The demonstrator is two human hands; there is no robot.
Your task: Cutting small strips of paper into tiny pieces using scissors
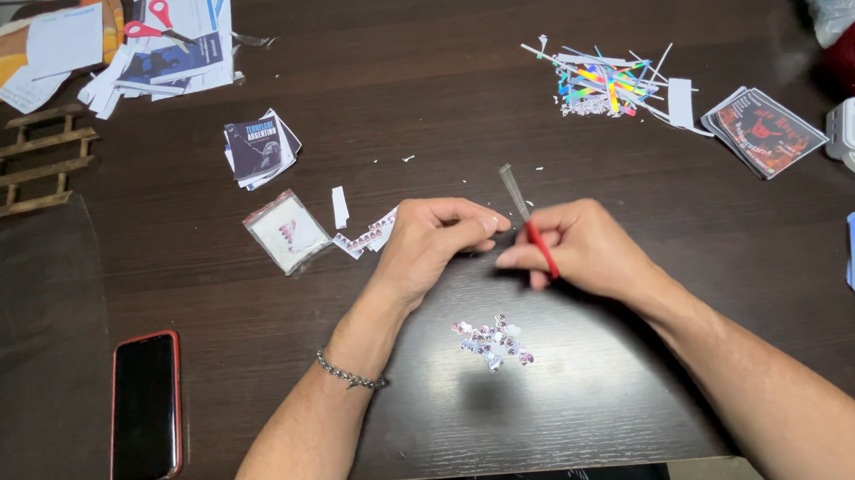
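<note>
Head view: the right hand [584, 249] grips small red-handled scissors [529, 218], blades up, fingers curled shut around them. The left hand [438, 239] pinches something tiny (too small to identify) beside the blades, above a heap of small cut paper pieces [495, 341].

**Surface layout, seen from above**

Both hands at centre of the surface [417, 90], side by side, fingertips nearly meeting: left hand [435, 244] left, right hand [579, 251] right. Scissors [529, 221] in the right hand, blades pointing away from the person. Small cut pieces [495, 342] lie on the surface just in front of the hands, between the forearms. Plastic pouch [287, 232] and a strip of cutouts [365, 236] just left of the left hand; card stack [259, 150] behind the pouch. Phone [144, 408] near left. Wooden rack [34, 159] far left. Paper pile [168, 48] far back left, second scissors [158, 22] on it. Scrap strips [605, 82] back right; card packet [763, 130] right of them.
</note>
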